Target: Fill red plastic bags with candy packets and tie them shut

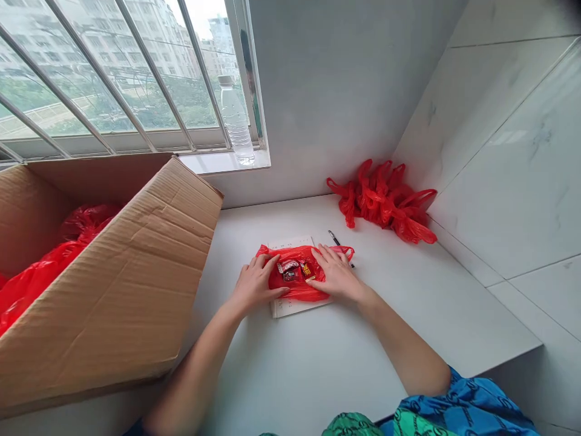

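Note:
A red plastic bag [299, 293] lies flat on a white sheet or booklet [290, 310] with faint print. Several small wrapped snacks [291, 274] in dark red, black and yellow wrappers sit in the middle of the bag. On its left side rests my left hand [259, 281], thumb and fingers apart at the bag's edge. My right hand [336, 276] lies over the right side, its fingers spread on the plastic. Partly hidden behind that hand is a black pen [333, 237]. Both hands touch the bag, one on either side of the snacks.
A large open cardboard box [136, 260] stands at the left, with red plastic bags [59, 260] inside. More red bags [385, 200] are heaped at the back right of the white table [308, 363]. A clear bottle [236, 124] stands on the sill by the barred window.

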Available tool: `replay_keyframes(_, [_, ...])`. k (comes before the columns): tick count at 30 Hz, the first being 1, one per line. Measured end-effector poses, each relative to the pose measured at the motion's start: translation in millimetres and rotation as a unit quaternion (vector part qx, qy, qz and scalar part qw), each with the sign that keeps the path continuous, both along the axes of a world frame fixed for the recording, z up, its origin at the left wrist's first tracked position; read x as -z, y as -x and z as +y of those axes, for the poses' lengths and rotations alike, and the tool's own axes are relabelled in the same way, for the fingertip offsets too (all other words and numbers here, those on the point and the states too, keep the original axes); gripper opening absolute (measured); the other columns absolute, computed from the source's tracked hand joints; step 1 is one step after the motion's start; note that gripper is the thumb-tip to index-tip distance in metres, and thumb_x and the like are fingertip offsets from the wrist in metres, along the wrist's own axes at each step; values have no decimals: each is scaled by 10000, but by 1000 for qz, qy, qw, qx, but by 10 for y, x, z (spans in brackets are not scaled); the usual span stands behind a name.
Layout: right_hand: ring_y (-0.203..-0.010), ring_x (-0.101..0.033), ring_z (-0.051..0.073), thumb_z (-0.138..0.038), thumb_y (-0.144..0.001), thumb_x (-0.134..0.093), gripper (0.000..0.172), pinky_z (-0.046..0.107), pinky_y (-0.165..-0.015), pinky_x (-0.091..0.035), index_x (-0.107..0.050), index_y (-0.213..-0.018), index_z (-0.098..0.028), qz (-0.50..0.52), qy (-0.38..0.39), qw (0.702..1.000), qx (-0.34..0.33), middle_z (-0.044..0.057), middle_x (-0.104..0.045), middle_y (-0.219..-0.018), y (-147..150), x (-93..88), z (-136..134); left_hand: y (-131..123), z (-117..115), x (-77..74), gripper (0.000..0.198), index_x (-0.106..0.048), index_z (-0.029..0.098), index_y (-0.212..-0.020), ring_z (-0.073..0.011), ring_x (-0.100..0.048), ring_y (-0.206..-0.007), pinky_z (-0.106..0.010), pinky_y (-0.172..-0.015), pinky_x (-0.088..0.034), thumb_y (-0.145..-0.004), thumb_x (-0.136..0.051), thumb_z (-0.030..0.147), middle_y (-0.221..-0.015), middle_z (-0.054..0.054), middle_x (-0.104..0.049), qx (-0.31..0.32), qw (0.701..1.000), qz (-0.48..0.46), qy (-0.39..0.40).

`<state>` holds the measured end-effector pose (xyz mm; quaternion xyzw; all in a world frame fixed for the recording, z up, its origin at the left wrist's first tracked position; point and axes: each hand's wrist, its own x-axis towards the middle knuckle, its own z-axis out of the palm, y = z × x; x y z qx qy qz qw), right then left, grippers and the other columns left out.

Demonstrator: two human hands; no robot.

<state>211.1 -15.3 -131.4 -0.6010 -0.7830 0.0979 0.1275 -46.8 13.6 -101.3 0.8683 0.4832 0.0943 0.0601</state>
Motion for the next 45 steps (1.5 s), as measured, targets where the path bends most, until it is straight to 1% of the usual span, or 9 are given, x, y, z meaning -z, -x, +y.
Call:
replay_keyframes(4, [-1492,-200,342,-672,-820,-566,893,575,-1137,-230,-352,-1517,-155,-4,16,1000,13,168,-270,-1605,-34,-28,-3,104,3,68,815,-429,278,-1462,-368,-482,-1235,-494,-957,-420,-758,-690,594,-1419,-142,-477,6,1000,-8,6])
replay_keyframes(7, [-1483,-218,344,-564,-832,-612,764,561,-1140,-225,-446,-1453,-151,8,-65,998,-13,170,-266,-1606,28,-137,-34,64,-66,120,845,-415,255,-1470,-374,-466,-1251,-492,-972,-396,-750,-699,595,-1431,-155,-457,2,999,-19,-34])
replay_keyframes(11, [-1312,-486,257,-237,-899,-525,345,472,-1121,-279,-622,-1230,-221,86,-148,983,-70,98,-563,-1415,169,-255,-71,-80,-174,150,626,-479,240,-1381,-325,-496,-1213,-479,-1010,-361,-849,-633,533,-1319,-128,-550,-5,992,-64,-106])
replay_keyframes(13, [-1168,-589,226,-165,-910,-476,315,438,-1083,-329,-643,-1170,-223,117,-141,980,-83,76,-675,-1250,215,-232,-65,-144,-209,159,470,-520,235,-1306,-291,-524,-1172,-454,-1008,-371,-897,-595,454,-1248,-103,-594,3,989,-86,-116])
replay_keyframes(19, [-1350,-446,288,-364,-879,-587,630,469,-1080,-347,-425,-1458,-175,99,-76,992,-33,133,-525,-1448,196,-9,32,-158,-190,257,575,-472,216,-1360,-305,-532,-1158,-469,-997,-407,-863,-629,459,-1279,-117,-584,9,990,-102,-94])
replay_keyframes(24, [-1355,-432,301,-392,-813,-646,726,483,-1061,-360,-396,-1468,-202,102,-42,994,-21,138,-513,-1448,174,23,99,-118,-151,316,678,-420,214,-1418,-324,-522,-1174,-488,-1005,-402,-839,-648,484,-1343,-133,-554,1,993,-94,-76])
replay_keyframes(29, [-1200,-548,288,-324,-797,-682,625,467,-1012,-374,-490,-1382,-214,150,-62,986,-43,107,-645,-1262,151,-47,57,-121,-163,276,671,-441,222,-1415,-323,-511,-1190,-488,-1006,-404,-836,-657,483,-1356,-123,-552,2,993,-92,-71])
replay_keyframes(35, [-1070,-619,226,-252,-912,-589,182,491,-1108,-254,-676,-1071,-269,170,-119,976,-62,21,-722,-1101,98,-134,-15,-128,-186,212,492,-548,245,-1278,-305,-528,-1146,-460,-961,-437,-856,-644,479,-1260,-93,-604,-16,992,-109,-64])
replay_keyframes(45, [-928,-670,201,-347,-971,-554,194,380,-908,-417,-713,-1007,-240,264,-193,943,67,26,-756,-990,51,-236,-54,-132,-190,212,440,-525,247,-1280,-281,-546,-1124,-446,-959,-429,-890,-610,434,-1223,-90,-596,-22,989,-134,-64])
